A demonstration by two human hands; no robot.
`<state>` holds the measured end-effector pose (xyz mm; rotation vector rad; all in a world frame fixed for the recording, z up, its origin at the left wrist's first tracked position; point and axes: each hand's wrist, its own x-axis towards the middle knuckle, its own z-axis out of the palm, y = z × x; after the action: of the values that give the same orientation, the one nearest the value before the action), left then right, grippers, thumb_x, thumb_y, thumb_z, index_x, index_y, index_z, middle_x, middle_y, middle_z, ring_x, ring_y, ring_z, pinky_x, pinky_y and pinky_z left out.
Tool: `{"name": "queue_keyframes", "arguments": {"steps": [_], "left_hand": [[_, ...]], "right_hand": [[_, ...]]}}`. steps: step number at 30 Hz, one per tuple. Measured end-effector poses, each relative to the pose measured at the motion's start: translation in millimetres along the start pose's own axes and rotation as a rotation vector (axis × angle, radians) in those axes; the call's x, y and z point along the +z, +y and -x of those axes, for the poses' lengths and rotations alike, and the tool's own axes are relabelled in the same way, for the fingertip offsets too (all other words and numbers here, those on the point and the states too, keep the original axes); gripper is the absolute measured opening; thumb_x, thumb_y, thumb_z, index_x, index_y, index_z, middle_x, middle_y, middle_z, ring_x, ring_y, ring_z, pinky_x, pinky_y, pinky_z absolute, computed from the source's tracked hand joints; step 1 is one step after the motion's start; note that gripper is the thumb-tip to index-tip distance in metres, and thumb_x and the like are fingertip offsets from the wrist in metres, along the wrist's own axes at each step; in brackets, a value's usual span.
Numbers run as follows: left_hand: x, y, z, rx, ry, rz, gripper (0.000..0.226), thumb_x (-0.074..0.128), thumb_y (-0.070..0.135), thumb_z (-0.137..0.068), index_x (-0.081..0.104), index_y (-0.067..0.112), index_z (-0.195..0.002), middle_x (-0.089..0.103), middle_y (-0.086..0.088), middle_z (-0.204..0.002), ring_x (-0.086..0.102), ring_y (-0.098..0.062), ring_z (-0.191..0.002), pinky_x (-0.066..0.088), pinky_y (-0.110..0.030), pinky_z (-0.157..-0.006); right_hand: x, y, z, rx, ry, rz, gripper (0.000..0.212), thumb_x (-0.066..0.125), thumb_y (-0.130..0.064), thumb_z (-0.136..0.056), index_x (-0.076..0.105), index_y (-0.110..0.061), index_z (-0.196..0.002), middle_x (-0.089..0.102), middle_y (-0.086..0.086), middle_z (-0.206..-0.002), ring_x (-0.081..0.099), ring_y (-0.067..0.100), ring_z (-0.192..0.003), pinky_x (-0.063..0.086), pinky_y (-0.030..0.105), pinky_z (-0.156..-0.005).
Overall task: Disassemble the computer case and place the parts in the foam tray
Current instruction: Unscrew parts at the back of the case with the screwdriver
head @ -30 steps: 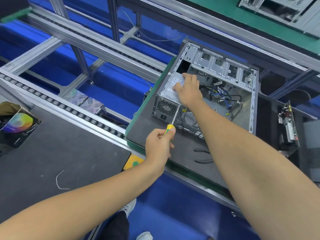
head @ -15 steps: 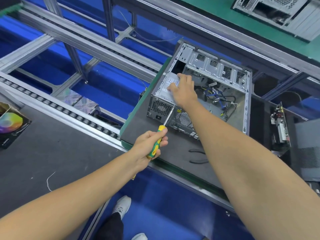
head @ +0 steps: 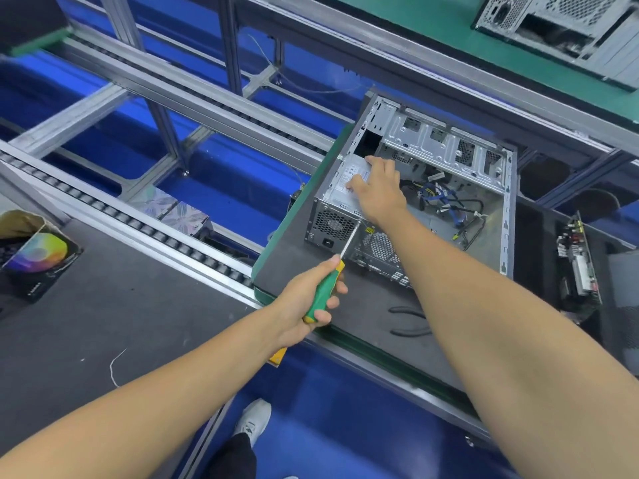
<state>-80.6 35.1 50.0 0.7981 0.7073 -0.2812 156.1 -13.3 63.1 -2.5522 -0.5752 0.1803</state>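
Observation:
An open grey computer case lies on its side on a dark work mat, its cables showing inside. The silver power supply sits in the case's near left corner. My right hand rests flat on top of the power supply, fingers spread. My left hand grips a green and yellow screwdriver. Its metal shaft points up at the case's rear panel, with the tip beside the power supply's vent grille.
A circuit board lies in a dark foam tray to the right. Black pliers rest on the mat under my right arm. Roller conveyor rails run at left. Another case stands at top right. A colourful box sits far left.
My left hand has slid down the screwdriver handle and drawn back toward me, showing more of the green grip. My right hand stays on the power supply.

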Motion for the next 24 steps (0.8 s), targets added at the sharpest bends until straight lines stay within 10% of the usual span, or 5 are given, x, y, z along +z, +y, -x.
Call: {"name": "queue_keyframes", "arguments": {"steps": [5,12,20,24], "left_hand": [[2.7,-5.6,-3.4,0.123,0.068,0.015,0.042,0.087,0.024,-0.081,0.045,0.021,-0.08,0.055,0.004,-0.07,0.047,-0.009,-0.053,0.031,-0.017,-0.036],[17.4,3.7,4.8,0.132,-0.049,-0.177,0.043,0.062,0.051,-0.098,0.07,0.01,-0.095,0.066,0.0,-0.073,0.064,-0.014,-0.06,0.055,-0.026,-0.053],[8.0,9.7,2.4,0.029,0.008,-0.091,0.051,0.047,0.051,-0.106,0.074,0.007,-0.105,0.053,0.004,-0.069,0.044,-0.01,-0.051,0.035,-0.02,-0.041],[17.1,6.3,-0.8,0.028,0.026,-0.128,0.039,0.072,0.052,-0.091,0.057,0.017,-0.101,0.049,0.003,-0.076,0.038,-0.009,-0.048,0.027,-0.019,-0.036]], "right_hand": [[0.3,-0.2,0.4,-0.003,0.003,-0.003,0.065,0.051,-0.042,-0.095,0.034,-0.018,-0.153,0.033,0.003,-0.151,0.031,0.023,-0.138,0.037,0.049,-0.105],[1.2,0.6,-0.2,0.001,0.011,0.014,0.066,0.052,-0.043,-0.095,0.033,-0.018,-0.154,0.033,0.003,-0.152,0.031,0.024,-0.14,0.037,0.048,-0.105],[0.9,0.6,1.0,-0.003,0.013,0.014,0.064,0.049,-0.044,-0.096,0.033,-0.019,-0.154,0.033,0.003,-0.152,0.031,0.023,-0.139,0.037,0.05,-0.107],[0.3,0.3,1.0,0.005,0.01,0.025,0.063,0.047,-0.044,-0.096,0.033,-0.02,-0.153,0.033,0.002,-0.151,0.032,0.023,-0.138,0.037,0.051,-0.107]]}}
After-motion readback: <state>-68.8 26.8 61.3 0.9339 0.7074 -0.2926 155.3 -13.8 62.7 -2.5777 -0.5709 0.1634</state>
